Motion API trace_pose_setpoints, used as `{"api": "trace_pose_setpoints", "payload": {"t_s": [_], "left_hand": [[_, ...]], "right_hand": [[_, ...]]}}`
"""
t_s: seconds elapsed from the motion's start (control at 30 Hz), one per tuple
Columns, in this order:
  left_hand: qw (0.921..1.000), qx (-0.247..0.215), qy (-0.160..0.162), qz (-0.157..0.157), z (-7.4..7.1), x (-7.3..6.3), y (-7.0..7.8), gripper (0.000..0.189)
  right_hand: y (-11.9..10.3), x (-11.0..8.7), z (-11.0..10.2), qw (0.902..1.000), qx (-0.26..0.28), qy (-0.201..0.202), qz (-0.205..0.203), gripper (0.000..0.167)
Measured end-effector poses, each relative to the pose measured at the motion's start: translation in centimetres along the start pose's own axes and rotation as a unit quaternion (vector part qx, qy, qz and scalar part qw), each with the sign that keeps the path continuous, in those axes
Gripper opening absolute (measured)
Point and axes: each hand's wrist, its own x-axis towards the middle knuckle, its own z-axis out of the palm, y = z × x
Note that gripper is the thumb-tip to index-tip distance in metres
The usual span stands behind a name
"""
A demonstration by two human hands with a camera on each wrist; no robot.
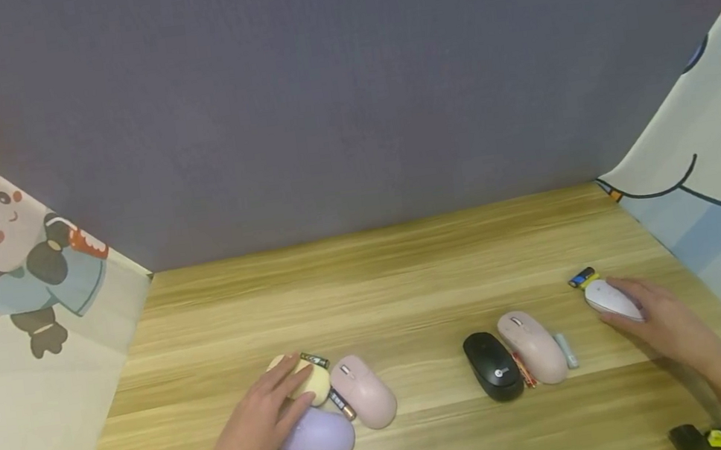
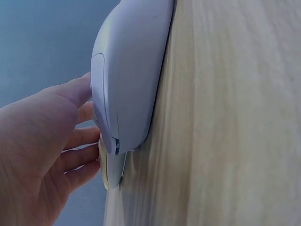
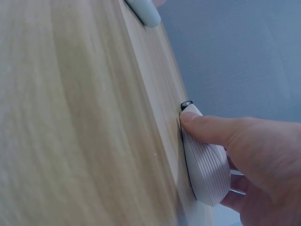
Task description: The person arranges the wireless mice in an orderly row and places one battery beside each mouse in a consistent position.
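My left hand (image 1: pixel 257 425) lies spread over two computer mice, fingers on the yellow mouse (image 1: pixel 319 384) and thumb at the purple mouse (image 1: pixel 322 436). In the left wrist view the purple mouse (image 2: pixel 134 70) stands closest, with the fingertips (image 2: pixel 89 172) at the yellow one behind it. My right hand (image 1: pixel 666 322) grips a white mouse (image 1: pixel 609 299) from both sides at the table's right. The right wrist view shows the thumb along the ribbed side of that white mouse (image 3: pixel 207 169). Right by its front lie a blue-black battery (image 1: pixel 581 277) and a yellow battery (image 1: pixel 589 281), partly hidden.
A pink mouse (image 1: pixel 364 393) sits right of the yellow one, with a dark battery (image 1: pixel 342 404) and a green-black battery (image 1: pixel 314 360) close by. Right of centre are a black mouse (image 1: pixel 493 366), red batteries (image 1: pixel 525 370), another pink mouse (image 1: pixel 534 350) and a pale blue battery (image 1: pixel 567 351).
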Motion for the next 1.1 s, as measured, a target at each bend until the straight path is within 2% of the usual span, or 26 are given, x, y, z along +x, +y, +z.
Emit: {"api": "trace_pose_setpoints", "payload": {"t_s": [0.43, 0.87, 1.1], "left_hand": [[0.9999, 0.000, -0.006, -0.013, 0.2, 0.3, -0.2, 0.043], [0.9999, 0.006, 0.001, -0.012, 0.1, 0.3, -0.1, 0.041], [0.9999, 0.006, 0.002, -0.012, 0.0, 0.3, 0.0, 0.041]], "right_hand": [[-0.7, 0.2, -0.6, 0.9999, -0.013, -0.006, 0.000, 0.066], [-1.3, 0.9, -1.2, 0.9987, -0.021, 0.020, -0.041, 0.067], [-1.6, 1.4, -1.5, 0.9981, -0.032, 0.022, -0.047, 0.067]]}}
